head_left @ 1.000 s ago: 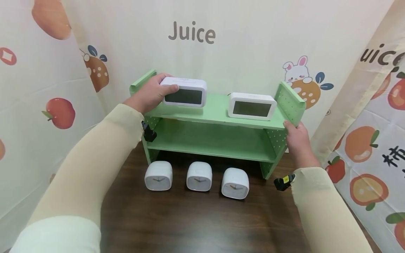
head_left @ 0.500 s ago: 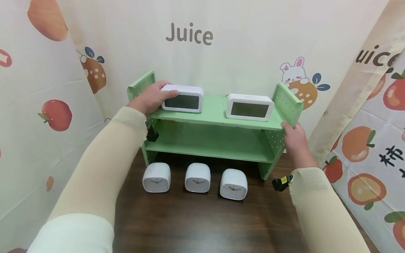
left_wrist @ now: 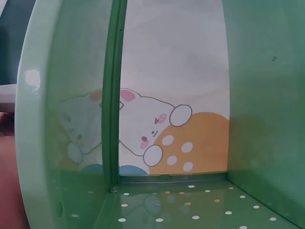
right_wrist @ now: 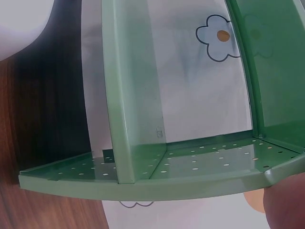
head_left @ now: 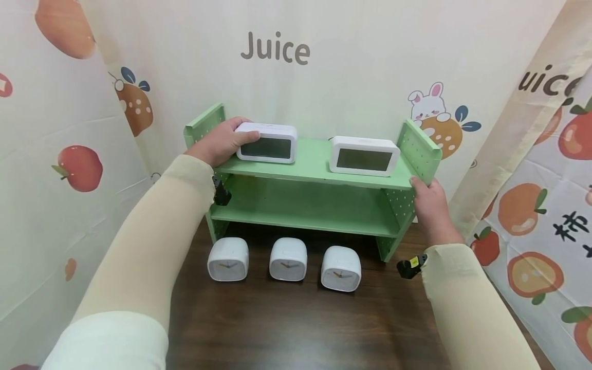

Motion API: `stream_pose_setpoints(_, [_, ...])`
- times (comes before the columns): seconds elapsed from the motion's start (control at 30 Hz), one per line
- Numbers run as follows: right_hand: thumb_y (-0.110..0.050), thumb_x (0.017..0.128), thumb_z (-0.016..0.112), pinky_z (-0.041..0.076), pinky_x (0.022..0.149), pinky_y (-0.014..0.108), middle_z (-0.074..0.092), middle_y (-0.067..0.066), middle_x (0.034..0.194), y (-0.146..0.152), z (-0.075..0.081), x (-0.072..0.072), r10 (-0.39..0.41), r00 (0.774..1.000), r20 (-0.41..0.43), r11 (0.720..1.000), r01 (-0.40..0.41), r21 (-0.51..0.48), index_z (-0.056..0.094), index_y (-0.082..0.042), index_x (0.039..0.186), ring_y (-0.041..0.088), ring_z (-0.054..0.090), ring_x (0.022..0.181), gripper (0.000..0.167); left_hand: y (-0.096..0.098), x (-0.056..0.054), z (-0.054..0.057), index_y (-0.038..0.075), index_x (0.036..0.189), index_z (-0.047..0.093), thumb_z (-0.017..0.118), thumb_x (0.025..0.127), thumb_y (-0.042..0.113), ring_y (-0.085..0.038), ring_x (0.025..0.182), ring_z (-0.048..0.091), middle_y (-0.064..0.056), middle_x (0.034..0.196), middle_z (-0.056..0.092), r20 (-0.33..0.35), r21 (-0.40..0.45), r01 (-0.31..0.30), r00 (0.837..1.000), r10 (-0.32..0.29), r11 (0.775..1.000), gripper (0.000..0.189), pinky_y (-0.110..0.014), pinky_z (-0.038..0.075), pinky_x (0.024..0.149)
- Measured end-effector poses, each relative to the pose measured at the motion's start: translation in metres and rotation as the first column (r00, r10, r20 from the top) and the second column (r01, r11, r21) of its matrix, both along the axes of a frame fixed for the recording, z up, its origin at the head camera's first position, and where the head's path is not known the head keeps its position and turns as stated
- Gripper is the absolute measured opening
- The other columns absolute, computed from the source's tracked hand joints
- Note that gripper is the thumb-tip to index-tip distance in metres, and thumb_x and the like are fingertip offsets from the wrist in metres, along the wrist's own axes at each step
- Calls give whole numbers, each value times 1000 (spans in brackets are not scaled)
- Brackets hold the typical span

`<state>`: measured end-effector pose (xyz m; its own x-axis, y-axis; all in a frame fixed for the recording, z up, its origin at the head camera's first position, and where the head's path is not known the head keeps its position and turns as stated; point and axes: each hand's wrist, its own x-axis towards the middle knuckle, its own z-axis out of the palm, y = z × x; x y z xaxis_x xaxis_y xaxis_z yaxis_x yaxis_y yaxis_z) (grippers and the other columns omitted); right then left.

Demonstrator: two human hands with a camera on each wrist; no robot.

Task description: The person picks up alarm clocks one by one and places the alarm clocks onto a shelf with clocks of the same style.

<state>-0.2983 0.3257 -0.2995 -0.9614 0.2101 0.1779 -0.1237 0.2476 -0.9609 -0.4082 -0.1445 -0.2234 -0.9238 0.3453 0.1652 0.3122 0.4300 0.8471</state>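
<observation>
My left hand (head_left: 224, 140) grips the left end of a white digital clock (head_left: 268, 144), thumb across its front and fingers behind. The clock sits on the top board of a green two-tier shelf (head_left: 305, 205), its dark screen facing me. My right hand (head_left: 431, 205) holds the shelf's right side panel at the front edge, thumb near the top board's corner. A second white digital clock (head_left: 364, 156) stands at the right of the top board. In the right wrist view part of the right hand (right_wrist: 286, 202) shows against the side panel.
Three small white analog clocks stand in front of the shelf on the dark wooden table (head_left: 277, 329): left clock (head_left: 228, 259), middle clock (head_left: 288, 259), right clock (head_left: 340, 268). Fruit-printed curtains (head_left: 342, 56) hang behind and at both sides.
The left hand has lowered the digital clock onto the top board, at its left part. The right hand keeps its grip on the side panel. The head view has shifted slightly.
</observation>
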Motion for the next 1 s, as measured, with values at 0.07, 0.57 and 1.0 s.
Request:
stream_pose_setpoints(0.07, [-41,111,37,33,115,50,52,-2,131,0,0,0,4,1000,-3,1000,-4,-3,29,-8,161,10,50,118,60,0,1,0,12,143,50,67,101,39,-29,123,52,-10,136,56,-3,-4,1,1000,-1,1000,52,-42,39,107])
stream_pose_setpoints(0.57, [-42,110,38,35,112,48,54,-7,122,1,-1,-1,-13,1000,2,1000,13,11,31,-8,160,9,52,115,61,-2,9,5,10,148,42,70,99,41,-30,130,47,-10,144,46,69,103,-43,997,36,994,64,-43,37,111])
stream_pose_setpoints(1.0, [-41,110,40,29,117,50,54,-9,121,-2,2,2,0,1000,7,999,0,-39,30,-7,161,11,49,118,61,-24,67,25,17,164,22,65,97,55,-23,151,29,-5,165,33,-29,-124,-87,996,84,989,88,-50,24,121])
